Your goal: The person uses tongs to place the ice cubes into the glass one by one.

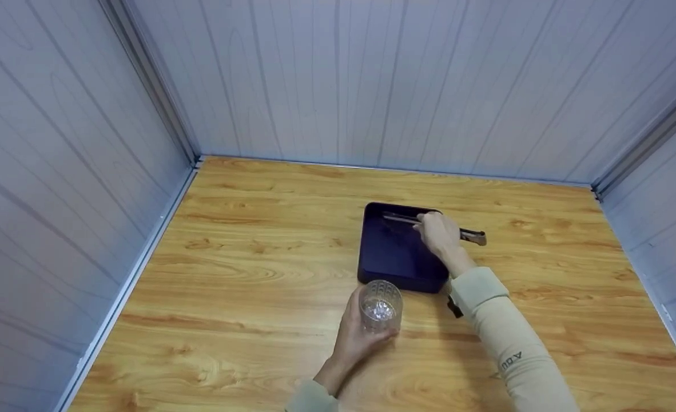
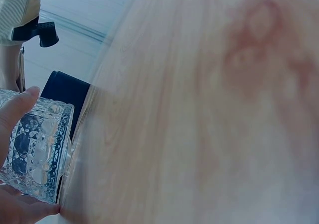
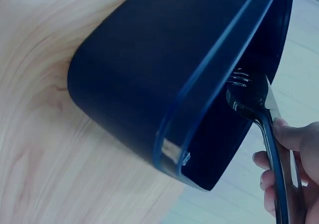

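Observation:
My left hand (image 1: 354, 335) grips a clear glass tumbler (image 1: 381, 309) with a cut diamond pattern, in front of the dark tray (image 1: 395, 252). The left wrist view shows thumb and fingers around the glass (image 2: 37, 147), its base close to the tabletop. Over the tray's far right part, my right hand (image 1: 441, 233) holds a metal fork (image 3: 266, 129) and a table knife (image 3: 272, 104) together. Their front ends point left into the tray, and the handle ends stick out to the right past the hand. Part of the knife is hidden behind the fork and fingers.
The tray stands on a wood-grain table (image 1: 246, 257), its raised rim all round. Pale panel walls (image 1: 338, 86) enclose the table at the back, left and right. A black strap piece (image 1: 455, 308) shows below the right wrist.

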Available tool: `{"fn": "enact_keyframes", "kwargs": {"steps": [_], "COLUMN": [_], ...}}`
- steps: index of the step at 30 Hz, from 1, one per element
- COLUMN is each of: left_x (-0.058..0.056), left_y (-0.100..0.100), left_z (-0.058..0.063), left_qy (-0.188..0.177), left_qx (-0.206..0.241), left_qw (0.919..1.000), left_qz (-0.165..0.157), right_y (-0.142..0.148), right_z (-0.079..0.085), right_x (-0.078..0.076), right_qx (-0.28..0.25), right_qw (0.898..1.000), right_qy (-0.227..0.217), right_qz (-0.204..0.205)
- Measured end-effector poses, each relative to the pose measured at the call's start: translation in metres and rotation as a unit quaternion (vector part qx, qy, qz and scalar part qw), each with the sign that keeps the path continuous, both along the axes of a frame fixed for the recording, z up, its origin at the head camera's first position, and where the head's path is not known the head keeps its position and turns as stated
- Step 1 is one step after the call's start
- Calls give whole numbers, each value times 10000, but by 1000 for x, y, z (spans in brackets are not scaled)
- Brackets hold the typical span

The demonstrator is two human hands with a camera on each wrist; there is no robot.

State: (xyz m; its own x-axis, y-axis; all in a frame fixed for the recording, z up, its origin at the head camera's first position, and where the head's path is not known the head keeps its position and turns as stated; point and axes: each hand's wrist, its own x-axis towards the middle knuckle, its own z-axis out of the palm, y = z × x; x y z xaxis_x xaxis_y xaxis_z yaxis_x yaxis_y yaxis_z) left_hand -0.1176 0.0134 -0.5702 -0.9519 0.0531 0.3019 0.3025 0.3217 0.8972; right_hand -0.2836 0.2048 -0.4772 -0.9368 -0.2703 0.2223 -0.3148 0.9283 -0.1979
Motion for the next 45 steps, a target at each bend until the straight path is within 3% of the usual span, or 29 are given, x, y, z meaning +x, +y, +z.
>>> {"fn": "enact_keyframes", "kwargs": {"steps": [9, 19, 33, 45], "left_x": [0, -2, -1, -2], "left_y": [-1, -1, 0, -1], "left_z": [-1, -2, -2, -2], "left_qy": [149, 201, 154, 95], "left_qx": [-100, -72, -186, -59], "left_qw": [9998, 9998, 9997, 9999], "left_qz": [-8, -37, 45, -51], "right_y": [10, 20, 17, 24], "right_z": [8, 13, 27, 28], "right_x": [15, 41, 89, 131], "right_qx": [132, -183, -800, -881], "right_qw": [9989, 9925, 9855, 9809], "right_qy": [443, 1173, 1303, 1419], "right_qz": [92, 303, 734, 997]}}
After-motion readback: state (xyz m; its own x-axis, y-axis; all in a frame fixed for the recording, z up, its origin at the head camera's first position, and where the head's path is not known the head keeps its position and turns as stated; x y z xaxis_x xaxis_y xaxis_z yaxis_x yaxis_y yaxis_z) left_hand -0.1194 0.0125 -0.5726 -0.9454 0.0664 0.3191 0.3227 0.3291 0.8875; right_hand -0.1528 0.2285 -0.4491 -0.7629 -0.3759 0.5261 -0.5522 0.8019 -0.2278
